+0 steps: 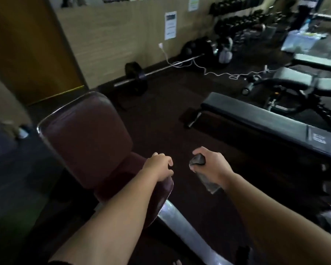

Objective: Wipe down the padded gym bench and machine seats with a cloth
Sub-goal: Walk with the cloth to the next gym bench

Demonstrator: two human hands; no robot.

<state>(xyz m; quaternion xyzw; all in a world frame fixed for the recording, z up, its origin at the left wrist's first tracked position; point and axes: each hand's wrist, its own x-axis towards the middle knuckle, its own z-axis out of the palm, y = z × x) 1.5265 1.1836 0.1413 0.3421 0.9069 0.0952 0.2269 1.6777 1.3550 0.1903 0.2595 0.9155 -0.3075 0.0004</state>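
1. Head view shows the right hand (212, 166) squeezed tight around a small dark grey cloth (197, 161). One end of the cloth hangs down under the fist. The cloth is up in the air, just beside the seat and not touching it.
2. My left hand (160, 165) rests at the edge of the dark red padded machine seat (86, 134). Its fingers are curled, but I cannot tell if they grip the pad.
3. I think the cloth is soft, light and floppy. It is best held bunched in the palm, with a flat bit left free to rub with.
4. The seat pads look smooth and squishy, so a flat, gentle push should work. They may be slippery when wet.
5. Counting: one cloth, two hands, and one dark red seat with two pads.
6. One long black flat padded bench (256, 123) is near on the right. At least two more grey-black benches (302, 80) sit farther back, all blurry.
7. One metal barbell with black plates (161, 70) lies on the floor by the wall.
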